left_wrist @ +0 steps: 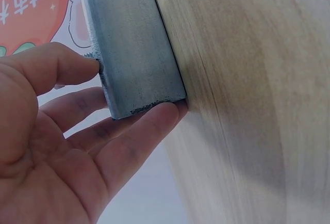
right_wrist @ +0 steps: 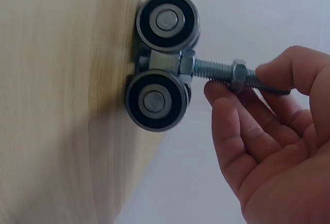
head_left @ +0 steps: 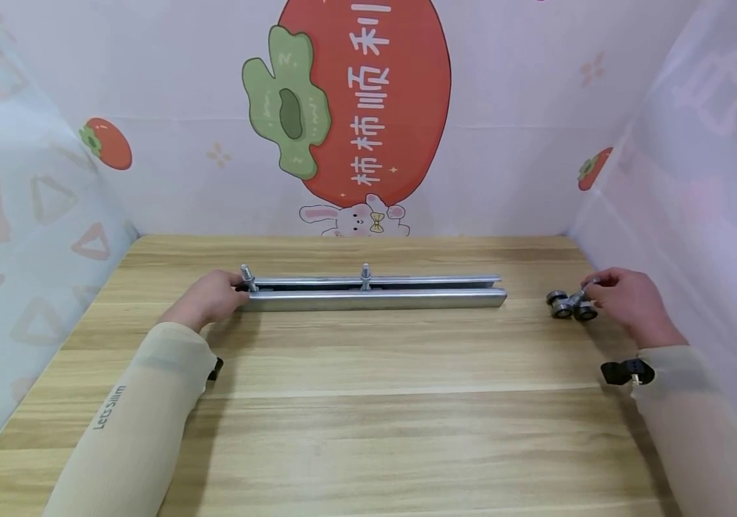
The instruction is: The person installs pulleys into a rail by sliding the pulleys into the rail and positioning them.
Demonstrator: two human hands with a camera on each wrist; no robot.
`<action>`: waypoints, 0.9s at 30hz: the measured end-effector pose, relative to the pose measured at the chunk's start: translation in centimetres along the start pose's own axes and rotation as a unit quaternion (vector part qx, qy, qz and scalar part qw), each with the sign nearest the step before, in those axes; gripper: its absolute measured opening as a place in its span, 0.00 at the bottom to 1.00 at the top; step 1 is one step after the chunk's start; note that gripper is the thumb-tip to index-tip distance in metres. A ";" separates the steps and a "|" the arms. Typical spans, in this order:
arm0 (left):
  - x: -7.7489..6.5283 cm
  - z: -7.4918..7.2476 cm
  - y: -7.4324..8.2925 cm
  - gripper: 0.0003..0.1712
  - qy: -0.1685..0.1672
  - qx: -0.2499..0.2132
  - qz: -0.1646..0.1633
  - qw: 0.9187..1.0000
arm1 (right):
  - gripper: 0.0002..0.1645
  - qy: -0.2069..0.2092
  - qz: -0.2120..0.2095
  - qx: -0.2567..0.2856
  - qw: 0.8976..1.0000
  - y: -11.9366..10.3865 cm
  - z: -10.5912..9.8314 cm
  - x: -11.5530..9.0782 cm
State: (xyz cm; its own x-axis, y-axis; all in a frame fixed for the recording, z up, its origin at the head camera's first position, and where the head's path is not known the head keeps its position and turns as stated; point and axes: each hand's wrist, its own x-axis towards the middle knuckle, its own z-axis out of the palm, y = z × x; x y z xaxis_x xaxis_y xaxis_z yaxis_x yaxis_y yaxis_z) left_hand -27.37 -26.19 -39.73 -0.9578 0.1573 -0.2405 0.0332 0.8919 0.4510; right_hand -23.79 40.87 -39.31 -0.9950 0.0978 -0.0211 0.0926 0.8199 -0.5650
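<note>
A silver metal track (head_left: 375, 300) lies lengthwise on the table, its slot upward. Two threaded bolts stand up out of it, one at the left end and one near the middle (head_left: 365, 276). My left hand (head_left: 216, 294) grips the track's left end; in the left wrist view the thumb bends against its upper edge and the fingers (left_wrist: 134, 141) touch the cut end. To the right of the track, my right hand (head_left: 627, 298) pinches the threaded bolt (right_wrist: 214, 70) of a roller trolley (head_left: 572, 305). Its black-ringed wheels (right_wrist: 155, 101) are at the table surface.
The wood-grain table (head_left: 355, 431) stretches in front of the track. A white printed sheet (head_left: 504, 179) rises behind it and along both sides. Both forearms wear pale sleeves, with a black wrist camera (head_left: 627, 372) at the right one.
</note>
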 end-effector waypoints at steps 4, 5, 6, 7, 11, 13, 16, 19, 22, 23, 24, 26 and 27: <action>0.0 0.0 0.0 0.30 0.003 0.005 0.006 1.000 | 0.25 0.019 0.007 -0.018 1.000 0.4 -0.1 0.6; 0.0 0.0 0.0 0.30 0.003 0.006 0.008 1.000 | 0.25 0.024 0.007 -0.022 0.999 0.4 -0.1 0.8; 0.0 0.0 0.1 0.30 0.005 0.008 0.009 1.000 | 0.24 0.029 0.007 -0.024 0.999 0.5 0.0 1.0; 0.0 0.0 0.1 0.30 0.006 0.009 0.009 1.000 | 0.24 0.032 0.006 -0.024 0.999 0.4 0.1 1.1; -0.1 -0.1 0.1 0.30 0.004 0.009 0.006 1.000 | 0.21 0.044 -0.004 -0.022 0.999 -0.1 0.9 1.6; -0.1 -0.1 0.1 0.30 0.002 0.009 0.005 1.000 | 0.20 0.049 -0.015 -0.025 0.998 -0.6 1.3 1.8; -0.2 -0.1 0.2 0.30 0.000 0.012 0.006 1.000 | 0.19 0.052 -0.034 -0.032 0.998 -1.4 2.0 2.1; -0.3 -0.2 0.3 0.30 0.000 0.010 0.005 1.000 | 0.18 0.055 -0.048 -0.032 0.997 -2.2 2.6 2.4; -0.3 -0.1 0.3 0.30 0.000 0.007 0.004 1.000 | 0.18 0.057 -0.062 -0.032 0.996 -2.9 3.2 2.6; -0.3 -0.1 0.3 0.30 0.001 0.006 0.003 1.000 | 0.18 0.055 -0.065 -0.031 0.996 -3.1 3.5 2.7; -0.3 -0.1 0.3 0.30 0.001 0.006 0.003 1.000 | 0.19 0.054 -0.070 -0.032 0.996 -3.3 3.7 2.7; -0.2 -0.1 0.3 0.30 0.002 0.007 0.004 1.000 | 0.19 0.053 -0.077 -0.036 0.995 -3.6 4.1 2.8; -0.2 -0.1 0.3 0.31 0.001 0.008 0.004 1.000 | 0.18 0.056 -0.082 -0.040 0.994 -3.8 4.3 2.9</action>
State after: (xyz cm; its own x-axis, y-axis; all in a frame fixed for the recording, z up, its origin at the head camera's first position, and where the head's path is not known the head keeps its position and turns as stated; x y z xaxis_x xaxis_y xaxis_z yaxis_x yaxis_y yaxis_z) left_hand -27.17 -25.98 -39.49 -0.9582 0.1626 -0.2352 0.0445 0.8974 0.4390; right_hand -27.18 35.63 -40.76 -0.9870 0.0180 0.1597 -0.0627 0.8717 -0.4859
